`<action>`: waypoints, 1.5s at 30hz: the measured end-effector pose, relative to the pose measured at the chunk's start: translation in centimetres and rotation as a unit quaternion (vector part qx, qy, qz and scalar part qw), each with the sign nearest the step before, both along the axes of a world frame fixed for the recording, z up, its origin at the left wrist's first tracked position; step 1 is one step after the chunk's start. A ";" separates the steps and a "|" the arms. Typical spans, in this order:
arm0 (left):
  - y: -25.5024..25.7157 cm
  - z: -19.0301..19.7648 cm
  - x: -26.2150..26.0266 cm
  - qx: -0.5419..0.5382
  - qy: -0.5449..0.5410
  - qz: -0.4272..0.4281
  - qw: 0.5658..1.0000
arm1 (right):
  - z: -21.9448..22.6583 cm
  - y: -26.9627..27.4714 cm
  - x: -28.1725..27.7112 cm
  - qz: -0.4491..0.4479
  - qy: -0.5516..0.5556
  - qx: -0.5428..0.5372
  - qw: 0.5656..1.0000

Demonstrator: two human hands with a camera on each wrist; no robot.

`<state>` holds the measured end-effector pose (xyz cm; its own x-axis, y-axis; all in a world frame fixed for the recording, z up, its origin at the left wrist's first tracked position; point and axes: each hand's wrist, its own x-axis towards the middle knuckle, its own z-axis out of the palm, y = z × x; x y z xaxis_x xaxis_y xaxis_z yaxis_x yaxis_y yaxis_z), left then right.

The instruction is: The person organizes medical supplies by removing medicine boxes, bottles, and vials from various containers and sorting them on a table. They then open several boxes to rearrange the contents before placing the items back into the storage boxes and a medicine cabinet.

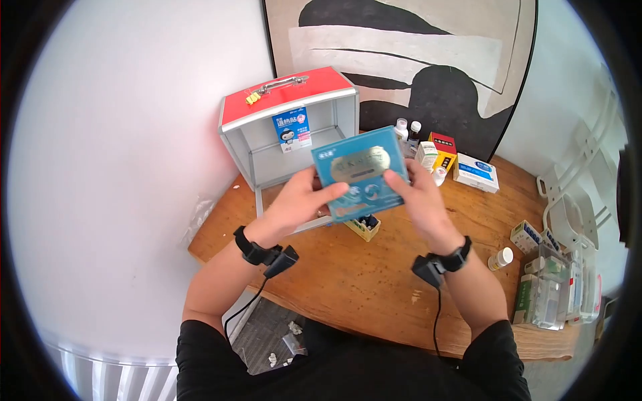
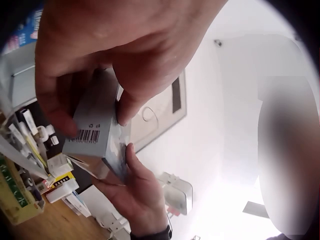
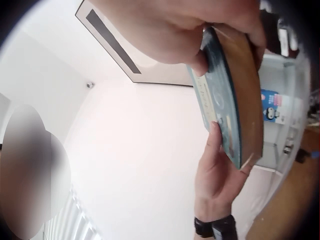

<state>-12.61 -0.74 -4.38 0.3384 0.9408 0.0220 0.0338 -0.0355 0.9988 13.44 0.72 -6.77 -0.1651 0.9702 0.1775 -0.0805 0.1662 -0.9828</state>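
Observation:
A flat teal box (image 1: 361, 194) with a gold oval label is held up over the table, its printed front turned toward me. My left hand (image 1: 297, 200) grips its lower left side, thumb on the front. On the right edge my right hand (image 1: 424, 204) holds it the same way, thumb across the front and fingers behind. In the left wrist view a barcode shows on one narrow side of the box (image 2: 102, 117). Behind stands a red-topped medicine case (image 1: 321, 87), its front open, with a blue-and-white carton (image 1: 292, 130) inside it.
On the wooden table (image 1: 348, 281), a small yellow box (image 1: 366, 229) with little items sits below the teal box. Bottles, a red-and-yellow carton (image 1: 443, 150) and a white-and-blue carton (image 1: 476, 172) stand behind. A white bottle (image 1: 500, 258) and clear plastic containers (image 1: 548, 294) are at right.

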 end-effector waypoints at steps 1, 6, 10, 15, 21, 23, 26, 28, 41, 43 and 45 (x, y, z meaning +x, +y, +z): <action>0.7 -0.3 -0.9 0.000 0.003 0.000 1.000 | -0.6 0.3 -0.9 0.000 0.003 0.000 1.000; 8.9 -3.3 -8.7 0.058 0.107 0.136 0.983 | -3.5 0.0 -1.8 -0.017 -0.135 0.106 0.985; 15.8 -6.9 -12.1 0.039 0.148 0.232 0.961 | -4.1 -3.7 -0.7 0.095 -0.183 0.066 0.976; 18.5 -8.9 -13.2 -0.061 0.198 0.232 0.950 | -2.4 -6.2 0.5 0.126 -0.265 0.043 0.955; 21.3 -10.9 -15.7 -0.138 0.111 0.172 0.969 | -2.2 -6.0 0.4 0.146 -0.279 0.081 0.946; 20.9 -9.9 -15.4 -0.155 0.152 0.156 0.964 | -2.3 -5.9 0.2 0.152 -0.284 0.079 0.944; 20.7 -8.8 -15.0 -0.178 0.161 0.147 0.960 | -2.7 -5.9 -0.1 0.159 -0.286 0.081 0.941; 20.5 -8.7 -14.9 -0.188 0.158 0.140 0.959 | -2.7 -6.1 -0.1 0.162 -0.285 0.085 0.941; 19.0 -8.8 -15.3 -0.112 0.156 0.160 0.968 | -2.9 -5.1 0.3 0.244 -0.380 0.095 0.887; 19.4 -9.0 -14.8 -0.061 0.155 0.170 0.971 | -3.6 -4.9 0.5 0.259 -0.393 0.108 0.875; 19.9 -9.2 -14.3 -0.010 0.154 0.179 0.972 | -4.0 -4.8 0.7 0.304 -0.443 0.077 0.840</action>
